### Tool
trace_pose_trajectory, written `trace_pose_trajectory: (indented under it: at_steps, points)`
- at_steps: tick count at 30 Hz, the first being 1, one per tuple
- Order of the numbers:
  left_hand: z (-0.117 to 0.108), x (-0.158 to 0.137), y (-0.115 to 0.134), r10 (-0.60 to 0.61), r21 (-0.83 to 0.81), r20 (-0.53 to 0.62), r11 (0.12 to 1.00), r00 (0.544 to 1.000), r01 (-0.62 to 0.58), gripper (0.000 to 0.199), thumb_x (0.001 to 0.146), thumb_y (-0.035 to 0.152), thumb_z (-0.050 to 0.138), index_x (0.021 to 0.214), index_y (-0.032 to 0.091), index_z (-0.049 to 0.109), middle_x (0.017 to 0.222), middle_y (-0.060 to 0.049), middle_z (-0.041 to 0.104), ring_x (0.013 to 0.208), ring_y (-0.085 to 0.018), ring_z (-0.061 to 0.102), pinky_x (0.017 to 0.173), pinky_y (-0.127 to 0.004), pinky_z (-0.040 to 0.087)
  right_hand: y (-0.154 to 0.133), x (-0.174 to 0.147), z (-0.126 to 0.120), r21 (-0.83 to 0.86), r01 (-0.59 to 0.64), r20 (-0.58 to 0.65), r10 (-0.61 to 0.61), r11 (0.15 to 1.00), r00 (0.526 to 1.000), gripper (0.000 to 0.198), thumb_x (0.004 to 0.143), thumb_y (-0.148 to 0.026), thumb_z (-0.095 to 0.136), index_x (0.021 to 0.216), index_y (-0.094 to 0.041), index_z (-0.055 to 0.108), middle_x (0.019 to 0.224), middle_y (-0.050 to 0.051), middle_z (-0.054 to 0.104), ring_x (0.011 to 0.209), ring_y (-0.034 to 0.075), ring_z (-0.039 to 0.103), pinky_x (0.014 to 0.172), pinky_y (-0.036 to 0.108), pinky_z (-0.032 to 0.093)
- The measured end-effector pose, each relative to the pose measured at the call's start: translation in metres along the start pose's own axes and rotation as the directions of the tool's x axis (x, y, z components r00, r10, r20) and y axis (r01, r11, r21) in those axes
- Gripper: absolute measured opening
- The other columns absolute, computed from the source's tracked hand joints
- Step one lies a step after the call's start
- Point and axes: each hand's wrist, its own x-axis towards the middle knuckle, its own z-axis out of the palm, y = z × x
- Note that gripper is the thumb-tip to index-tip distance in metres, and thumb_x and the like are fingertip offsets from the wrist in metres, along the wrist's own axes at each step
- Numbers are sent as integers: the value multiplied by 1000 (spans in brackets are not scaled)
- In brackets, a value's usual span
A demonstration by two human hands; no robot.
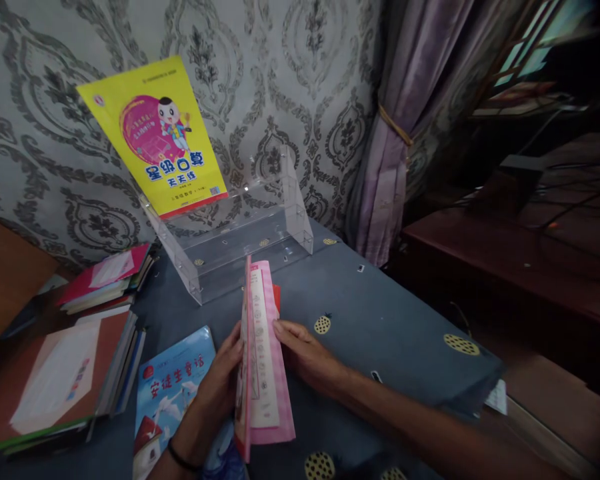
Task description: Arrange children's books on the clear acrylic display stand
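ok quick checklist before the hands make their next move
1. Pink book held by both hands: ok, left hand at its left side, right hand at its right edge.
2. Pink book shut: not ok, it is partly open, printed page showing.
3. Clear rack standing on the table: ok.
4. Yellow book propped up in the rack: ok.
5. Left arm touching the blue book: cannot tell, it overlaps it in view.

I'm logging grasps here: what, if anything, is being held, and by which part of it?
A partly open pink book: the left hand holds its left side, the right hand its right edge.
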Motion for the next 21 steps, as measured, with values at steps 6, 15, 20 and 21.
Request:
trace_pose_trajectory:
  at_steps: [6, 15, 20, 21]
  points:
    - [8, 0, 3, 88, 162, 50, 982, 995, -95, 84, 67, 45, 88, 138, 23, 50, 124, -11, 70, 106, -29, 71, 94, -37, 57, -20, -11, 12, -77, 87, 6, -87, 993, 996, 59, 82, -64, 71, 120, -18, 69, 104, 10, 73, 99, 24, 68, 96, 44, 49]
    - [31, -6, 6, 331, 390, -1, 869, 943, -305, 94, 62, 38, 89, 140, 23, 39, 144, -17, 54, 128, -34, 58, 102, -43, 53, -37, -9, 11, 3, 36, -51, -36, 999, 998, 54, 75, -52, 82, 111, -14, 70, 98, 11, 77, 94, 26, 73, 91, 45, 56]
    - [23, -3, 6, 185, 144, -114, 975, 976, -168, 70, 72, 47, 84, 129, 20, 55, 129, -15, 67, 117, -32, 66, 96, -40, 55, -31, -5, 0, 69, -8, -102, 15, 998, 995, 49, 75, -50, 83, 105, -13, 69, 93, 12, 78, 94, 28, 74, 90, 46, 58]
    - [21, -1, 7, 157, 94, -120, 985, 980, -146, 64, 71, 45, 85, 123, 19, 60, 125, -14, 70, 114, -31, 67, 95, -39, 55, -29, -4, -3, 77, -11, -118, 20, 997, 993, 48, 75, -48, 83, 104, -13, 69, 94, 12, 78, 95, 28, 74, 90, 46, 58]
